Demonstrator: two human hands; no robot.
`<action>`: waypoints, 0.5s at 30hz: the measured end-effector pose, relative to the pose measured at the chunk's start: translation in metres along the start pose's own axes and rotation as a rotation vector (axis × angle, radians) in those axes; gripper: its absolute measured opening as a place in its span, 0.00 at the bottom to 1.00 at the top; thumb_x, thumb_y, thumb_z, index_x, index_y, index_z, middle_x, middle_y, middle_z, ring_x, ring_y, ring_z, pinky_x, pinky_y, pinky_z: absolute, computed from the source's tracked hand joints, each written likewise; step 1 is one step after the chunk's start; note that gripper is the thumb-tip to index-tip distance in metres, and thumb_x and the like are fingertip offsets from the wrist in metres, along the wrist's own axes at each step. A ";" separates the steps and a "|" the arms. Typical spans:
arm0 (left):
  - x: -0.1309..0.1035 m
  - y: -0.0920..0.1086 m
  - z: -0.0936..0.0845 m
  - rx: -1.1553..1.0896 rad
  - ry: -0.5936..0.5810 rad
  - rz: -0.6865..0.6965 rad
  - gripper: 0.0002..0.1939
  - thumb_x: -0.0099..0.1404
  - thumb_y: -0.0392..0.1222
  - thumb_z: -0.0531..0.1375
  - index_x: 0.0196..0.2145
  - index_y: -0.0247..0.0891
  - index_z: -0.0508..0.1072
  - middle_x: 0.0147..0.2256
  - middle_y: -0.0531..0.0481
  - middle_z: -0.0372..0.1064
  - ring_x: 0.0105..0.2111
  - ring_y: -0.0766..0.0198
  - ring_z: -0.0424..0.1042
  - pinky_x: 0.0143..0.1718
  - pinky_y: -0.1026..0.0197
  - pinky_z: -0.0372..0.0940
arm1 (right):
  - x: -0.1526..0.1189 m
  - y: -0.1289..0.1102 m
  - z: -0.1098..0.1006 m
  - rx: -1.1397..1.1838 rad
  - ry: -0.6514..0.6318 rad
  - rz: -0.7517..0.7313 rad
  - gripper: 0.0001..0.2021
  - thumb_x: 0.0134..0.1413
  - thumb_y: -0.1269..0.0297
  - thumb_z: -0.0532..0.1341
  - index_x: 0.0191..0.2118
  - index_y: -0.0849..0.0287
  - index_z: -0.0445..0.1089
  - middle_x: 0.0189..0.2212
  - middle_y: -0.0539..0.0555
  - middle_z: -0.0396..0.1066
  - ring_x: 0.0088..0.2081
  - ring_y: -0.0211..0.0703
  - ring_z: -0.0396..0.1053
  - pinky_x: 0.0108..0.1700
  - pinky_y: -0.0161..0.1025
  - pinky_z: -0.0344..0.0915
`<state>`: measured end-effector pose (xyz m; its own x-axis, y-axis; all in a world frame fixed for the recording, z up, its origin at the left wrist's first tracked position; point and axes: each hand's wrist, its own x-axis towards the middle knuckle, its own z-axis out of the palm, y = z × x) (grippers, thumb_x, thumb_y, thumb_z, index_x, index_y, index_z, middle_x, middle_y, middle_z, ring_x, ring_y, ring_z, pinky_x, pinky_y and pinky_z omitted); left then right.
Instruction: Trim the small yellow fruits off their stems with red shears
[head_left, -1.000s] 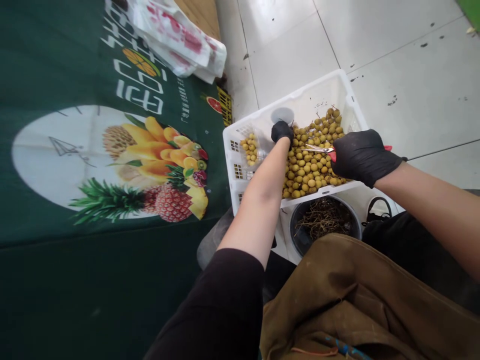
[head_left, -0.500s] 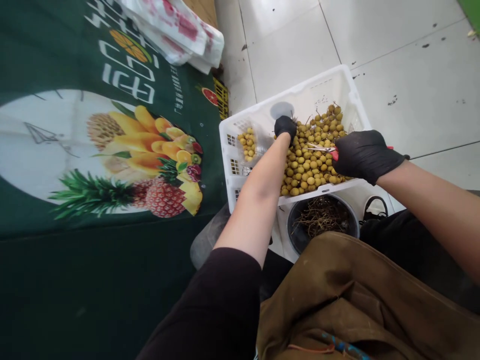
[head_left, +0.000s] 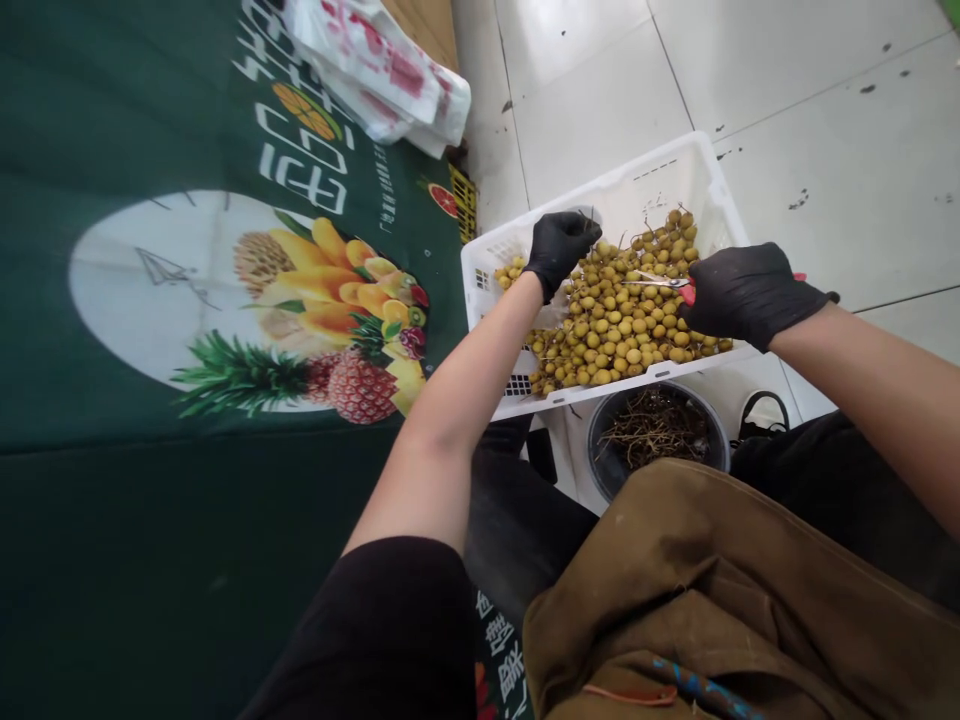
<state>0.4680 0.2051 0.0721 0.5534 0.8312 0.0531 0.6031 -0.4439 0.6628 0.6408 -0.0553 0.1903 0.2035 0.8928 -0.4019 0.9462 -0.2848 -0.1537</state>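
Note:
A white plastic crate (head_left: 716, 190) holds a heap of round yellow-brown longans (head_left: 611, 325), many on thin stems. My left hand (head_left: 561, 252), in a black glove, is at the crate's far side above the fruit. Its fingers are pinched together, with thin dark twigs (head_left: 590, 216) sticking up at their tips. My gloved right hand (head_left: 739, 290) grips red-handled scissors (head_left: 654, 280) over the right part of the heap, the blades pointing left. A clear container with more longans (head_left: 510, 272) sits in the crate's left end, partly hidden by my left hand and forearm.
Below the crate's near edge stands a dark bucket (head_left: 724, 445) with cut twigs (head_left: 652, 428) in it. A green printed cloth (head_left: 187, 560) covers the left side, with white-and-red plastic bags (head_left: 405, 75) on it. Light tiled floor (head_left: 592, 120) lies beyond.
My left hand has lifted back and left from the fruit, baring more longans at the crate's left. My right hand still holds the scissors in nearly the same place. The whole view has shifted slightly.

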 end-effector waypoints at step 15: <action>-0.074 0.088 -0.011 0.144 -0.419 0.424 0.12 0.69 0.44 0.70 0.31 0.32 0.84 0.27 0.50 0.78 0.31 0.63 0.69 0.38 0.59 0.64 | -0.012 -0.019 0.004 -0.180 0.072 -0.078 0.12 0.72 0.71 0.63 0.50 0.69 0.84 0.51 0.72 0.84 0.52 0.65 0.82 0.58 0.56 0.66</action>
<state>0.4737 0.1086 0.1351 0.9235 0.3827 -0.0277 0.3362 -0.7721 0.5393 0.6190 -0.0620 0.1947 0.1394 0.9343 -0.3282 0.9882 -0.1527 -0.0149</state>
